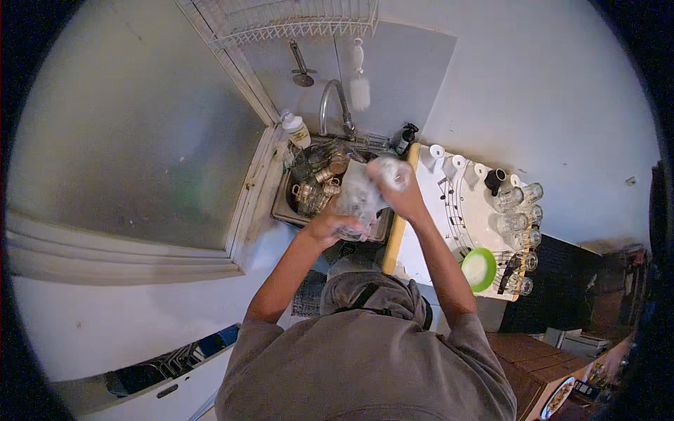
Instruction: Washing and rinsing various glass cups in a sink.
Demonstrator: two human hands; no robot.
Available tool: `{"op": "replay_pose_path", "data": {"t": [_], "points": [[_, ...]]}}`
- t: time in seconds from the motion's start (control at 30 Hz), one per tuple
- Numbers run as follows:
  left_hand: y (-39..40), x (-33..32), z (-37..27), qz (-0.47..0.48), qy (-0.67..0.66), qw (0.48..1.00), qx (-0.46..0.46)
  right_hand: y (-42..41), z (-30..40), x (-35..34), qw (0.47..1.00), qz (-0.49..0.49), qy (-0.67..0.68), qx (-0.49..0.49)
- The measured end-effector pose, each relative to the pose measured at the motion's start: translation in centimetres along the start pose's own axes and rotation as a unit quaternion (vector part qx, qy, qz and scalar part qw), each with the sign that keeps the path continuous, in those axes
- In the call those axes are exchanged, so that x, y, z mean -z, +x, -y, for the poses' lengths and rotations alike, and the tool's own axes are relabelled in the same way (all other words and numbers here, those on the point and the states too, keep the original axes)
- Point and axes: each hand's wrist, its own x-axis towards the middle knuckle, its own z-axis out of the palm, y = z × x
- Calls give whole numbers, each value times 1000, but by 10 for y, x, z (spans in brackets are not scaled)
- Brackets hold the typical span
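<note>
My left hand (327, 225) grips the near end of a clear glass vessel (359, 192) above the front part of the sink. The vessel lies tilted, and it looks cloudy and blurred, so its exact kind is hard to tell. Beside its far end, my right hand (404, 193) closes on a whitish, foamy scrubber or cloth (394, 172), smeared by motion. Beneath and to the left, the stainless-steel sink (281, 209) holds a heap of brownish glass cups (324, 181) and other glassware. The right edge of the vessel is partly covered by my right hand.
A curved chrome faucet (324, 102) rises behind the sink. A white bottle (296, 130) and a black pump bottle (406, 138) flank it. On the right counter (413, 247) stand white mugs (436, 153), a black mug (494, 180), several glass mugs (511, 223) and a green bowl (478, 270).
</note>
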Motion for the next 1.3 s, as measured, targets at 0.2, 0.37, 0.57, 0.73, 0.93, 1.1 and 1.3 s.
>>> {"op": "replay_pose_path", "data": {"t": [0.2, 0.37, 0.57, 0.73, 0.93, 1.1, 1.3], "points": [[16, 25, -12, 230, -282, 927, 92, 19, -11, -6, 975, 99, -192, -45], [30, 36, -36, 189, -227, 948, 118, 57, -21, -33, 975, -166, 113, -94], [27, 24, -77, -59, 340, 927, -146, 68, 24, -45, 964, 60, -257, 33], [37, 25, -69, -48, -134, 985, -102, 83, -3, -50, 977, -109, 24, -184], [83, 60, -7, -92, -271, 955, -77, 70, -69, -43, 825, -99, 456, -319], [78, 93, 17, 0, -242, 967, -75, 55, -73, -48, 705, -52, 565, -426], [70, 74, 18, -59, -238, 967, -73, 30, -133, -33, 756, -91, 505, -406]]}}
